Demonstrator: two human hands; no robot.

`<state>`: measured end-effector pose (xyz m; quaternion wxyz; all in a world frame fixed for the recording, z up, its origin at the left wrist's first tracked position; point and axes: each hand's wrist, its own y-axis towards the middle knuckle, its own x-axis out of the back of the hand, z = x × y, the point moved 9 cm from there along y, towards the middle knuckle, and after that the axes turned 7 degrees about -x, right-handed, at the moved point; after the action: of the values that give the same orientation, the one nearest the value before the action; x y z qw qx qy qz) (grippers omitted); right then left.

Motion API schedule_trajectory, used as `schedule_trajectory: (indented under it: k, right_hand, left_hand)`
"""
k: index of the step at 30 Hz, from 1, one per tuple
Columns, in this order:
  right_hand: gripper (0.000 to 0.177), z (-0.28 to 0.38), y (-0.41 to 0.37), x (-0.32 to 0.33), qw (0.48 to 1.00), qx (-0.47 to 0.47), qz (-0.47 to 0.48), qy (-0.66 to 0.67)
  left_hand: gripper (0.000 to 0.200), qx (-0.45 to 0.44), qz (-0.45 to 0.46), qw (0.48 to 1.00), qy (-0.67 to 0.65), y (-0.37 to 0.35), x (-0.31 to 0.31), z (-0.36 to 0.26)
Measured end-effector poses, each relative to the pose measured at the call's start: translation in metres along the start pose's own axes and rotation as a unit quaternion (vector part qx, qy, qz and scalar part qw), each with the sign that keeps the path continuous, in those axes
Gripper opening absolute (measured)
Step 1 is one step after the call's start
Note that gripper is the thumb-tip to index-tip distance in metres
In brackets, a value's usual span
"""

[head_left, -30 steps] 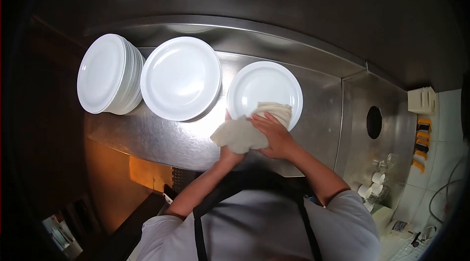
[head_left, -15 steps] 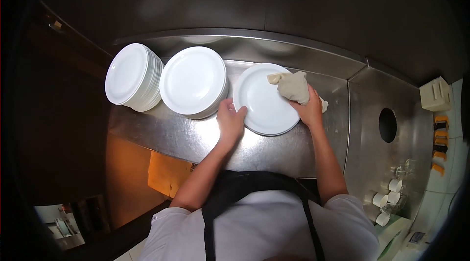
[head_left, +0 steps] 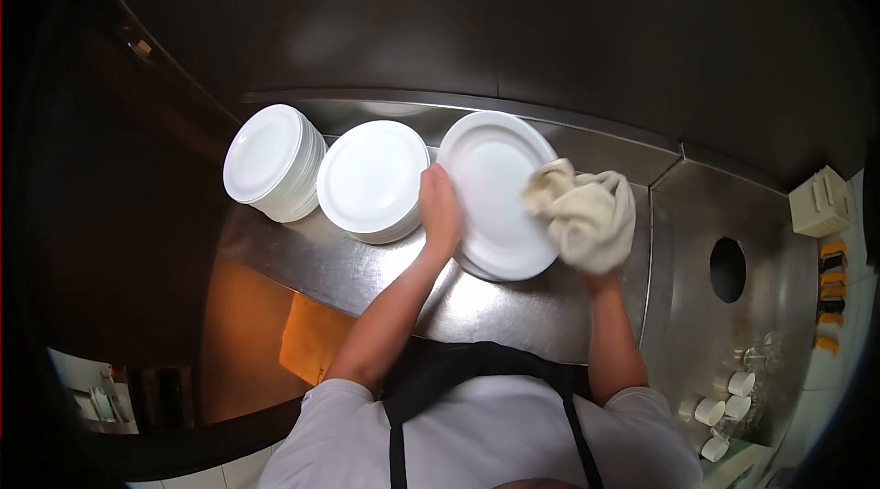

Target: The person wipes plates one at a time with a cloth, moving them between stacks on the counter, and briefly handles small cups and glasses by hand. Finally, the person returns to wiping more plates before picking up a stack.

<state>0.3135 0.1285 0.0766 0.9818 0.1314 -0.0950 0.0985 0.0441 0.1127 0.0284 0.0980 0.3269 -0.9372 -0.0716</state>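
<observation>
A round white plate [head_left: 500, 200] is raised at a tilt above the steel counter, with the edge of another plate showing beneath it. My left hand [head_left: 442, 212] grips its left rim, fingers partly hidden behind the edge. A crumpled beige cloth [head_left: 594, 219] is bunched in my right hand [head_left: 600, 280] and meets the plate's right side, slightly blurred. The cloth covers most of that hand's fingers. Left of the plate stands a stack of white plates [head_left: 374, 177], close to my left hand, and farther left a taller, leaning-looking stack [head_left: 266, 157].
The steel counter [head_left: 385, 274] has a raised back edge below a dark wall. On the right, a steel surface has a round dark hole [head_left: 728, 270], several white cups [head_left: 709, 411] and glasses. A beige container [head_left: 819, 202] sits at the far right.
The plate has been lifted and tilted up at its left side, my left hand rising with it. My right hand has moved right and down, and the cloth is now spread wider over it.
</observation>
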Motion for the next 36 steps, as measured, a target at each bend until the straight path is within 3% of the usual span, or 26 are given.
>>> schedule_trajectory:
  k: [2, 4, 5, 7, 10, 11, 13, 16, 19, 21, 24, 25, 27, 30, 32, 34, 36]
  right_hand:
    - [0.042, -0.034, -0.008, -0.055, 0.982, -0.033, 0.171, 0.075]
    - [0.066, 0.141, -0.006, -0.091, 0.972, 0.155, 0.157, 0.085]
    - [0.07, 0.152, -0.006, -0.099, 0.954, 0.272, 0.123, -0.037]
    - [0.072, 0.133, 0.0, -0.105, 0.965, 0.253, 0.072, -0.014]
    - [0.058, 0.127, -0.042, -0.132, 0.953, 0.273, 0.12, -0.048]
    - [0.057, 0.125, -0.05, -0.144, 0.963, 0.232, 0.14, -0.003]
    - [0.073, 0.162, -0.073, -0.163, 0.905, 0.374, 0.171, -0.11]
    - [0.081, 0.207, -0.044, -0.159, 0.895, 0.413, 0.118, -0.123]
    - [0.081, 0.146, 0.002, -0.164, 0.96, 0.218, 0.165, 0.057]
    - [0.077, 0.123, -0.018, -0.175, 0.965, 0.183, 0.173, 0.072]
    - [0.065, 0.141, -0.077, -0.216, 0.922, 0.299, 0.224, -0.104]
    - [0.064, 0.164, -0.09, -0.225, 0.893, 0.347, 0.271, -0.096]
    - [0.071, 0.208, -0.087, -0.228, 0.871, 0.393, 0.274, -0.108]
    - [0.068, 0.235, -0.027, -0.208, 0.914, 0.357, 0.161, -0.103]
    - [0.09, 0.182, 0.006, -0.21, 0.949, 0.212, 0.233, 0.006]
    - [0.106, 0.141, 0.01, -0.224, 0.946, 0.148, 0.285, 0.04]
    - [0.113, 0.117, -0.029, -0.233, 0.932, 0.169, 0.321, 0.0]
  left_hand:
    - [0.038, -0.018, 0.003, 1.0, 0.002, 0.007, -0.013, 0.0]
    - [0.038, -0.024, 0.038, 0.998, -0.04, -0.001, -0.014, -0.004]
    - [0.038, -0.023, 0.058, 0.996, -0.066, 0.001, -0.022, -0.003]
    - [0.038, -0.005, 0.101, 0.981, -0.167, -0.003, -0.004, -0.007]
    - [0.038, 0.006, 0.128, 0.956, -0.262, 0.0, 0.019, -0.011]
    - [0.038, 0.008, 0.136, 0.95, -0.28, 0.002, 0.025, -0.013]
    - [0.038, 0.009, 0.146, 0.942, -0.301, 0.005, 0.034, -0.015]
    - [0.038, 0.011, 0.149, 0.937, -0.317, 0.005, 0.043, -0.017]
    - [0.038, 0.006, 0.143, 0.936, -0.322, 0.01, 0.052, -0.02]
    - [0.038, 0.0, 0.142, 0.934, -0.328, 0.015, 0.057, -0.023]
    - [0.039, 0.001, 0.14, 0.933, -0.331, 0.021, 0.064, -0.021]
    - [0.039, -0.002, 0.139, 0.934, -0.329, 0.022, 0.065, -0.02]
    - [0.039, -0.004, 0.138, 0.936, -0.323, 0.023, 0.065, -0.018]
    - [0.039, -0.007, 0.124, 0.941, -0.315, 0.026, 0.073, -0.017]
    - [0.039, -0.022, 0.103, 0.95, -0.293, 0.034, 0.08, -0.018]
    - [0.039, -0.045, 0.068, 0.964, -0.254, 0.045, 0.094, -0.019]
    - [0.039, -0.081, 0.026, 0.977, -0.196, 0.061, 0.112, -0.023]
